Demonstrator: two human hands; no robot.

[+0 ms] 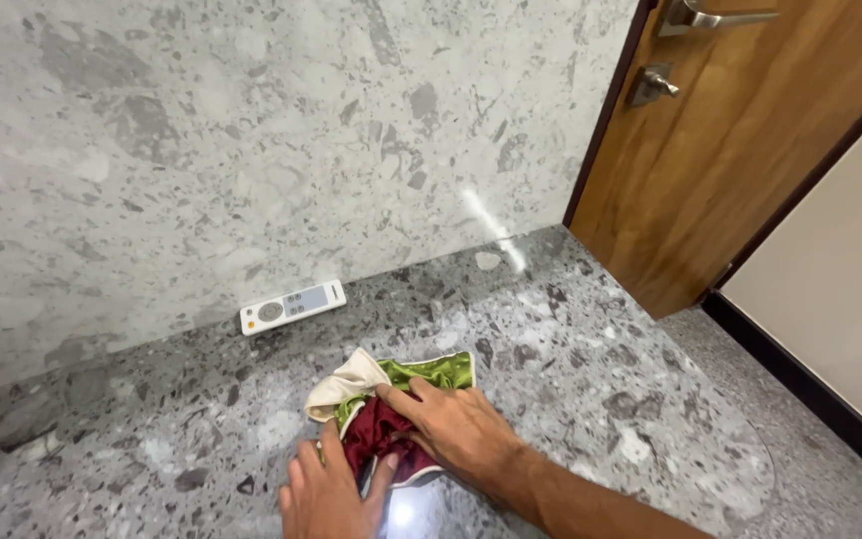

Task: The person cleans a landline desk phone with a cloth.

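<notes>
Inspecting the head view, we find 2 bare hands working a small bundle of cloth [391,399] on a grey speckled stone counter [571,349]. We place the bundle near the front of the counter, close to the person, well apart from the back wall [202,150].

The cloth shows 3 colours: a green satin part to the upper right, a dark red part in the middle and a cream part bunched at the upper left. It lies crumpled, not flat.

The left hand [326,494] rests at the lower edge of the bundle, fingers spread and lying flat, thumb against the red part. The right hand [456,424] lies over the cloth from the right, fingers extended and pressing down on the red and green parts; we see no pinch, and neither hand lifts the fabric.

We judge the step in hand to be flattening or folding the bundle. The next move, in our judgement, calls for 1 hand to pin the cloth while the other draws the bunched cream edge outward, since slippery fabric may slide on polished stone.

A white remote control [292,305] lies at the foot of the wall, well apart from the cloth. A wooden door [750,150] with metal handles stands to the right
</notes>
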